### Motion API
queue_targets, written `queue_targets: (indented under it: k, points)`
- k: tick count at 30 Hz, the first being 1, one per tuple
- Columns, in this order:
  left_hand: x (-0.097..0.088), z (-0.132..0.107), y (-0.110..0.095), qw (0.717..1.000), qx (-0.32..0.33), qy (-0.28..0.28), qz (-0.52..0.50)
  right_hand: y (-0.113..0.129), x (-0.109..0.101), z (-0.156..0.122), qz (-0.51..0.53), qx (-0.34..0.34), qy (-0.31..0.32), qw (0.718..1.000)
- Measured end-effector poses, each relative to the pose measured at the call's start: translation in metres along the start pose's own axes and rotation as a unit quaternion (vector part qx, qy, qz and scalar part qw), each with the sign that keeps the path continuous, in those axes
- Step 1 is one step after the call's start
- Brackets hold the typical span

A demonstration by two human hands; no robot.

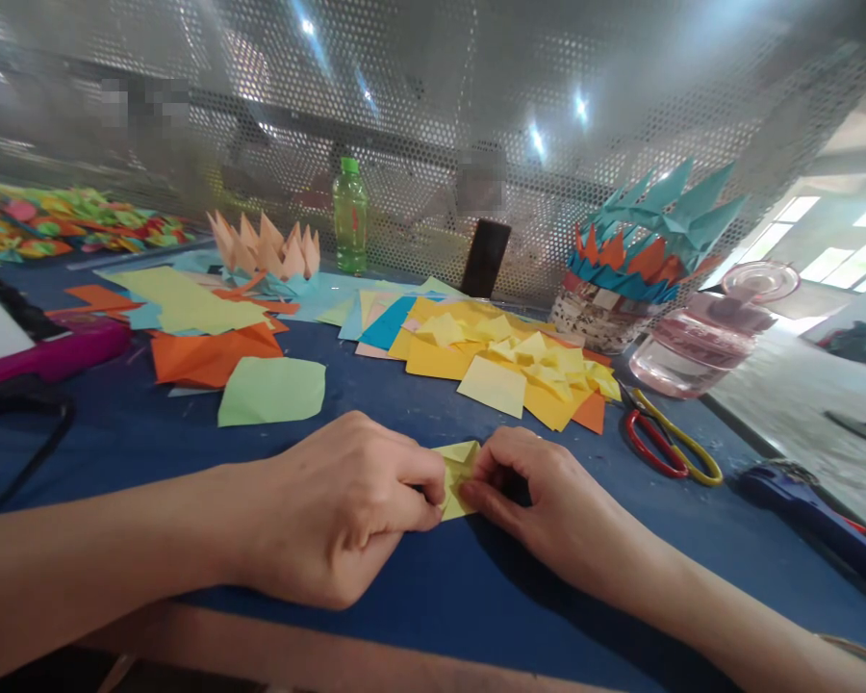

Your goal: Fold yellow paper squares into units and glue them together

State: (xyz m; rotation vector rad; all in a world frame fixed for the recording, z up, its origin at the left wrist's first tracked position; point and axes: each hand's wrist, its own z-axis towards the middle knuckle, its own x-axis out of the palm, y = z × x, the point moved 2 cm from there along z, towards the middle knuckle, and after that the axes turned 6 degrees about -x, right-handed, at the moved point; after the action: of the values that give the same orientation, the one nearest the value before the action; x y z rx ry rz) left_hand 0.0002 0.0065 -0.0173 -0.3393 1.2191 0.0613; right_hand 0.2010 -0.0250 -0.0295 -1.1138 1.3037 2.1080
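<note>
Yellow folded paper (456, 478) was pinched between your two hands, near the front of the blue work table (151, 448). A perforated metal screen (433, 96) stood along the table's far side. Piled before it were a spread of yellow paper squares (440, 354), an orange paper sheet (213, 356) and a pale green paper piece (270, 390). A green plastic bottle (350, 217) stood near the screen, and a pink-tinted glass jar (700, 337) sat to the right. Scissors (664, 443) with red and yellow handles lay just beyond your right hand (526, 500). Your left hand (339, 510) was closed too, its fingertips (433, 481) gripping the paper's left side. Your right fingertips (474, 494) pressed its right side, so the paper sat between both sets of fingers, partly hidden by them.
</note>
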Motion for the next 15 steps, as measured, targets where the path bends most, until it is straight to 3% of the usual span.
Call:
queue_targets:
  k: [8,15]
  points:
    - [-0.0002,-0.0001,0.0018,0.999,-0.016,-0.027,-0.032,0.0012,0.0005,0.0016,-0.002,-0.007,-0.001,1.000]
    - [-0.0017,0.0032,-0.0018,0.999,-0.007,0.010,0.037,0.0000,0.0003,0.0005,-0.004,-0.009,0.003,1.000]
